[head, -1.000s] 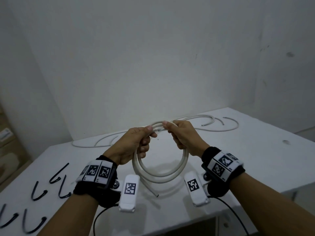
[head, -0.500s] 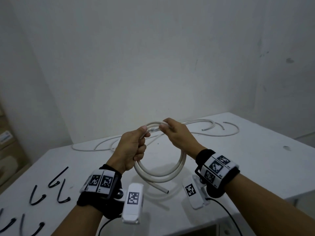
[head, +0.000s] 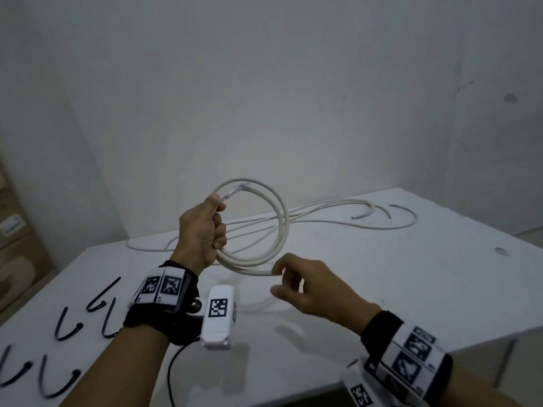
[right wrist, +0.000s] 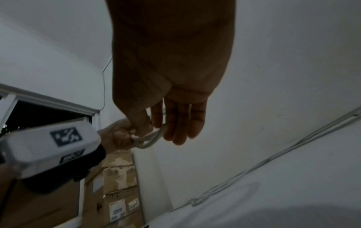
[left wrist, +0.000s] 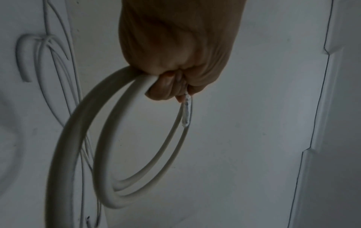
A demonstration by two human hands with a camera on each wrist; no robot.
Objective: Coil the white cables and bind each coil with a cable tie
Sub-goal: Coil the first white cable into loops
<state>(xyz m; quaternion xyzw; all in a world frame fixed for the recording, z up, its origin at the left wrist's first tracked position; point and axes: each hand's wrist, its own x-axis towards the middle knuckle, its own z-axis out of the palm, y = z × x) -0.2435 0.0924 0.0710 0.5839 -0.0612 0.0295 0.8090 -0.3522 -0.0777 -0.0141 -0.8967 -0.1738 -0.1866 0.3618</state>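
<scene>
My left hand (head: 216, 221) grips a white cable coil (head: 277, 227) of about two loops and holds it upright above the white table (head: 396, 289). In the left wrist view the fist (left wrist: 175, 64) is closed round the coil (left wrist: 78, 138), and one stripped cable end (left wrist: 186, 112) sticks out by the thumb. My right hand (head: 277, 280) is lower, to the right, with its fingers loosely bent. Its index fingertip (head: 276, 271) touches the coil's loose lower end (head: 255, 271), and the thumb stays apart. The right wrist view shows these fingers (right wrist: 181, 123) nearly straight beside the cable (right wrist: 154, 138).
Several black cable ties (head: 101, 301) lie on the table's left part. More loose white cables (head: 338, 212) stretch along the back of the table by the wall. Cardboard boxes (head: 17, 230) stand off the table's left edge.
My right hand has let go of the coil's top and dropped to its loose lower end. My left hand alone has raised the coil and turned it upright.
</scene>
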